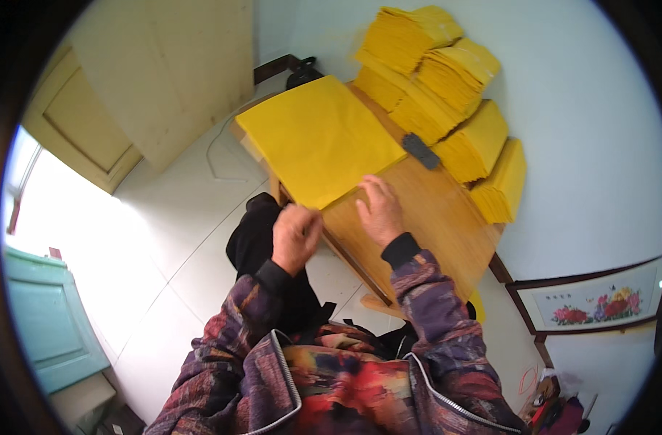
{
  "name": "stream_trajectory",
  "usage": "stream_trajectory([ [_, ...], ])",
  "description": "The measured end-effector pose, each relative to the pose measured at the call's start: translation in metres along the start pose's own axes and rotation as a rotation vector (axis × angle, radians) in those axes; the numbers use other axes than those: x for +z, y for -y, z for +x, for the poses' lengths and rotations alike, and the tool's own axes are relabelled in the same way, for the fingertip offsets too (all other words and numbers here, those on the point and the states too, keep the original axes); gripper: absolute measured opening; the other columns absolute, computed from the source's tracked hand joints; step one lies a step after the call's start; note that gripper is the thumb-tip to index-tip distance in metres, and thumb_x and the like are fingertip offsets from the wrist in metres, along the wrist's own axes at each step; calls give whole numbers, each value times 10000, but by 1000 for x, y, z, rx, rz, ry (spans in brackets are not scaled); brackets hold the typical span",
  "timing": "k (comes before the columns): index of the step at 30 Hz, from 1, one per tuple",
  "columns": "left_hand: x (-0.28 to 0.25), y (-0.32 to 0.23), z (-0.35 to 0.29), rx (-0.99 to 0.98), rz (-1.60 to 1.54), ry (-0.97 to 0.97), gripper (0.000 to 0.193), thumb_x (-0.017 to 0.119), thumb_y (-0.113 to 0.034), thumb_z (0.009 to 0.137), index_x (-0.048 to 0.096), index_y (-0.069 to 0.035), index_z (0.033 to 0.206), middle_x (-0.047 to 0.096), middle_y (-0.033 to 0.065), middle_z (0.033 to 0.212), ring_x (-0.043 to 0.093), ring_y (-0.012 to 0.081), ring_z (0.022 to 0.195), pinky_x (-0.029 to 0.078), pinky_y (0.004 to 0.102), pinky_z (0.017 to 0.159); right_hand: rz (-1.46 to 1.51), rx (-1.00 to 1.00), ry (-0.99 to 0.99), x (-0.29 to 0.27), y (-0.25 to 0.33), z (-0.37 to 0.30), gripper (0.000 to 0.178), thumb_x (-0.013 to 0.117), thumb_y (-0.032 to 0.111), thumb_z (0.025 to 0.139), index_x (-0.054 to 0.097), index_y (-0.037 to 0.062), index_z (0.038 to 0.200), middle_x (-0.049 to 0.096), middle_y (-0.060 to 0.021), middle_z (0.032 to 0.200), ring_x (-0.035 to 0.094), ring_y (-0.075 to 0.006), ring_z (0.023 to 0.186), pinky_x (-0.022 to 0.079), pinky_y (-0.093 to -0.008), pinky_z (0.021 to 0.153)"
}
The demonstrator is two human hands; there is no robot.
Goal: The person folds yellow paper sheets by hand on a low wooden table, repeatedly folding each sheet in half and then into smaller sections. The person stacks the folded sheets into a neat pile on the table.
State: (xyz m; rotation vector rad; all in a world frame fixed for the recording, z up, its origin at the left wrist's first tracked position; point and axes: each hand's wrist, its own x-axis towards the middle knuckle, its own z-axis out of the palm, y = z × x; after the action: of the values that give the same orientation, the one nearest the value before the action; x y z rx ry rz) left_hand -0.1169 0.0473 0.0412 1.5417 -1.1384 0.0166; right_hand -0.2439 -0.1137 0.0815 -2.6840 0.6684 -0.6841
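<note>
A large yellow sheet (323, 138), perhaps the top of a thin stack, lies flat on the left part of a wooden table (432, 217). My left hand (294, 239) is curled closed at the sheet's near left corner; whether anything is in its fingers is hidden. Over the bare wood, my right hand (381, 214) has its fingers stretched out, their tips close to the sheet's near right edge. A dark grey block-like object (421, 151) rests on the table by the sheet's right corner.
Several folded yellow stacks (447, 94) are piled along the wall at the table's far side. A black stool-like shape (258, 239) stands below my left hand. A framed flower picture (592, 301) leans at the right. Pale wooden panels (164, 72) stand at the upper left.
</note>
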Motion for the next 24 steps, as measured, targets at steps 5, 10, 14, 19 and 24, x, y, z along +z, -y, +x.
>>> stream_trajectory([
  [5, -16, 52, 22, -424, -192, -372, 233, 611, -116, 898, 579, -36, 1115, 604, 101, 974, 596, 220, 842, 478, 330, 719, -101, -112, 177, 7, 3, 6, 436, 639, 66, 813, 534, 22, 1235, 463, -161, 1353, 396, -339, 1291, 351, -445, 1043],
  [10, 0, 78, 27, -406, -94, -324, 436, 577, -188, 933, 445, -93, 1337, 459, 159, 1303, 507, 298, 1144, 434, 367, 958, -288, -154, 286, 17, -3, 27, 480, 585, 48, 837, 503, 51, 1310, 415, -154, 1418, 344, -333, 1344, 307, -454, 1081],
  [14, 11, 84, 35, -428, -33, -223, 519, 551, -255, 946, 376, -107, 1412, 372, 192, 1402, 453, 356, 1251, 408, 379, 1018, -381, -53, 385, 26, -12, 32, 478, 557, 46, 854, 493, 55, 1329, 391, -146, 1445, 330, -321, 1357, 284, -456, 1100],
  [19, 17, 83, 41, -515, -16, -234, 523, 580, -257, 932, 403, -109, 1401, 406, 183, 1361, 548, 306, 1101, 468, 346, 915, -373, -17, 418, 31, -13, 26, 437, 491, 91, 907, 480, 77, 1344, 392, -152, 1442, 338, -309, 1358, 252, -533, 1099],
  [24, 14, 77, 37, -470, -73, -235, 456, 600, -205, 916, 477, -110, 1345, 474, 132, 1151, 498, 192, 768, 455, 298, 708, -376, 17, 467, 20, -2, 11, 429, 481, 105, 911, 486, 76, 1339, 401, -148, 1435, 357, -304, 1349, 255, -536, 1096],
])
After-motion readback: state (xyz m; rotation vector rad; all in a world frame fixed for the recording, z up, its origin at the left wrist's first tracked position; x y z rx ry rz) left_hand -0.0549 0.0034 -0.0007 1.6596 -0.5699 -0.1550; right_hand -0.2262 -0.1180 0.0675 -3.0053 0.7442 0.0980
